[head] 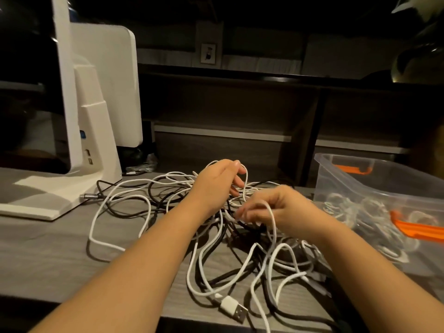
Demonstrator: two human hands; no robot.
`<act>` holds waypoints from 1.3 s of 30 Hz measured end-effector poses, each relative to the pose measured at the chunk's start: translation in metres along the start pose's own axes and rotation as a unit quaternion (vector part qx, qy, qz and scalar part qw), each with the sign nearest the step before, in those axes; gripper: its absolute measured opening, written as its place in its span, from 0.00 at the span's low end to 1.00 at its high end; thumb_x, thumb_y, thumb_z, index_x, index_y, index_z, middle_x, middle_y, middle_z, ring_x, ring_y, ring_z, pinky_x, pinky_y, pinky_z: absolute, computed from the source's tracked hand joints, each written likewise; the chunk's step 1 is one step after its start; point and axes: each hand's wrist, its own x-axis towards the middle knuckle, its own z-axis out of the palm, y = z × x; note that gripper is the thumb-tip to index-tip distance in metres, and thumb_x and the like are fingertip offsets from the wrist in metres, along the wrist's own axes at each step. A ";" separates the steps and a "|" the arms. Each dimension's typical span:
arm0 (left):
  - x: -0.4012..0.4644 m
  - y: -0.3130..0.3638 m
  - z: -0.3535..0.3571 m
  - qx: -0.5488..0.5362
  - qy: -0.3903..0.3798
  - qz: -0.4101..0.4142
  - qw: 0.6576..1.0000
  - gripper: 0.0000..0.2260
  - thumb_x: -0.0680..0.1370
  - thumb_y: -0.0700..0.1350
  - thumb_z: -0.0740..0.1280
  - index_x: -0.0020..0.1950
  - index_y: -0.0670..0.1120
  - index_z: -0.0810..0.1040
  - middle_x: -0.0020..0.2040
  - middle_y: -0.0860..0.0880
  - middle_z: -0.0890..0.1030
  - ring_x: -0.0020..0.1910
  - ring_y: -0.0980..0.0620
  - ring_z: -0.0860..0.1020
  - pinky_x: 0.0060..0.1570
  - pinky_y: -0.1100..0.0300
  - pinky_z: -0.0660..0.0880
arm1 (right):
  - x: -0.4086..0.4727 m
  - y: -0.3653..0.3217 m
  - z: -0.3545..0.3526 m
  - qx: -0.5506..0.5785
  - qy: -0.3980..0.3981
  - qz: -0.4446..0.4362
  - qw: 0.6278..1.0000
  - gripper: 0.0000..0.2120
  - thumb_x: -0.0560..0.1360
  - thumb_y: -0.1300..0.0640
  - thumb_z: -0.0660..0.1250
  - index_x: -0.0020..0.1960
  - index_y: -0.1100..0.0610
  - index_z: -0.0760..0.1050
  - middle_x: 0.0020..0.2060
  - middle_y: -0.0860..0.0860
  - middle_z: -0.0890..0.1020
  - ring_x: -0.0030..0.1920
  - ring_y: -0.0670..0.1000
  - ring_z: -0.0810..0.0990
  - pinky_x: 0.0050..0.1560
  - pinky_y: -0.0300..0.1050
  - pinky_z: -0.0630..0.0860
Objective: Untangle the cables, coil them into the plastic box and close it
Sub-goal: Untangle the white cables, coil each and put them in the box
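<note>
A tangle of white cables (120, 205) and black cables (223, 239) sprawls across the grey desk (48, 255). My left hand (216, 181) is raised over the far side of the pile, and a white loop runs over its curled fingers. My right hand (278, 207) sits just right of it, pinching a white strand that hangs down from its fingers. A white USB plug (234, 308) lies at the desk's front edge. The clear plastic box (336, 176) with orange latches stands open at the right, with some coiled cables visible through its wall.
A white monitor stand (72, 179) and monitor back occupy the left of the desk, with a metal plug (90, 195) at its base. Dark shelving (240, 111) rises behind the desk. The front edge of the desk lies close below the cable pile.
</note>
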 end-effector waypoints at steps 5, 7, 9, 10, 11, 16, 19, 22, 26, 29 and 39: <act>0.000 0.003 0.003 -0.072 0.003 -0.027 0.997 0.17 0.86 0.50 0.54 0.48 0.47 0.79 0.39 0.49 0.80 0.34 0.56 0.78 0.36 0.62 0.74 | 0.007 0.018 -0.008 -0.023 0.314 0.081 0.946 0.08 0.78 0.57 0.68 0.41 0.50 0.80 0.33 0.48 0.80 0.33 0.45 0.76 0.36 0.40 0.71; -0.001 0.008 0.005 -0.133 -0.027 -0.052 0.989 0.19 0.86 0.51 0.53 0.46 0.45 0.79 0.37 0.48 0.79 0.30 0.58 0.77 0.30 0.66 0.73 | 0.008 0.021 -0.010 -0.053 0.346 0.104 0.931 0.07 0.79 0.55 0.67 0.43 0.54 0.79 0.32 0.46 0.77 0.32 0.45 0.72 0.33 0.39 0.67; -0.003 0.011 0.003 -0.173 -0.074 -0.066 0.980 0.25 0.86 0.55 0.49 0.45 0.43 0.79 0.35 0.48 0.80 0.30 0.56 0.77 0.29 0.66 0.72 | 0.009 0.024 -0.010 -0.065 0.361 0.117 0.923 0.08 0.79 0.54 0.66 0.44 0.56 0.78 0.33 0.46 0.77 0.33 0.45 0.72 0.31 0.38 0.66; -0.004 0.011 0.001 -0.193 -0.099 -0.074 0.973 0.28 0.85 0.58 0.46 0.45 0.43 0.78 0.35 0.48 0.80 0.30 0.55 0.77 0.30 0.65 0.72 | 0.010 0.025 -0.010 -0.068 0.368 0.123 0.919 0.08 0.80 0.54 0.66 0.44 0.56 0.77 0.34 0.48 0.78 0.33 0.46 0.72 0.31 0.39 0.66; -0.004 0.011 -0.003 -0.221 -0.121 -0.091 0.963 0.31 0.84 0.61 0.45 0.45 0.42 0.78 0.35 0.47 0.80 0.30 0.53 0.77 0.31 0.64 0.72 | 0.011 0.027 -0.011 -0.066 0.377 0.132 0.914 0.08 0.80 0.54 0.65 0.44 0.57 0.77 0.34 0.50 0.78 0.33 0.47 0.73 0.31 0.40 0.67; -0.007 0.013 -0.022 -0.258 -0.242 -0.179 0.918 0.32 0.76 0.68 0.54 0.57 0.41 0.78 0.42 0.45 0.82 0.29 0.54 0.75 0.26 0.67 0.73 | 0.014 0.034 -0.015 -0.027 0.415 0.170 0.893 0.09 0.81 0.56 0.64 0.45 0.59 0.75 0.35 0.53 0.77 0.35 0.52 0.74 0.32 0.43 0.69; -0.009 0.013 -0.027 -0.161 -0.305 -0.177 0.922 0.20 0.77 0.59 0.65 0.55 0.43 0.80 0.38 0.49 0.80 0.27 0.58 0.72 0.24 0.69 0.68 | 0.014 0.036 -0.017 -0.040 0.428 0.182 0.884 0.09 0.81 0.57 0.63 0.42 0.57 0.73 0.35 0.52 0.77 0.35 0.51 0.74 0.32 0.43 0.67; -0.007 0.011 -0.028 -0.138 -0.309 -0.158 0.928 0.12 0.79 0.53 0.68 0.54 0.46 0.82 0.33 0.52 0.72 0.26 0.58 0.65 0.26 0.67 0.60 | 0.014 0.037 -0.017 -0.047 0.431 0.192 0.880 0.09 0.80 0.58 0.63 0.41 0.56 0.72 0.35 0.50 0.76 0.36 0.51 0.74 0.33 0.44 0.68; -0.005 0.010 -0.032 -0.090 -0.322 -0.112 0.936 0.19 0.75 0.48 0.72 0.62 0.40 0.77 0.31 0.55 0.73 0.26 0.59 0.64 0.26 0.68 0.62 | 0.015 0.039 -0.019 -0.047 0.444 0.197 0.873 0.10 0.81 0.57 0.63 0.40 0.56 0.72 0.34 0.52 0.76 0.35 0.51 0.73 0.35 0.46 0.69; -0.005 0.010 -0.030 0.027 -0.282 -0.093 0.955 0.11 0.78 0.38 0.67 0.59 0.48 0.80 0.30 0.53 0.72 0.27 0.57 0.66 0.28 0.65 0.64 | 0.015 0.038 -0.018 -0.049 0.444 0.193 0.874 0.10 0.81 0.57 0.63 0.40 0.55 0.72 0.35 0.52 0.77 0.37 0.52 0.74 0.37 0.48 0.71; 0.004 0.006 -0.023 0.071 -0.008 -0.009 0.997 0.20 0.83 0.55 0.59 0.34 0.48 0.70 0.33 0.52 0.70 0.33 0.54 0.69 0.42 0.57 0.68 | 0.011 0.028 -0.016 -0.048 0.460 0.055 0.885 0.09 0.78 0.65 0.64 0.44 0.52 0.73 0.44 0.50 0.77 0.44 0.46 0.77 0.41 0.36 0.71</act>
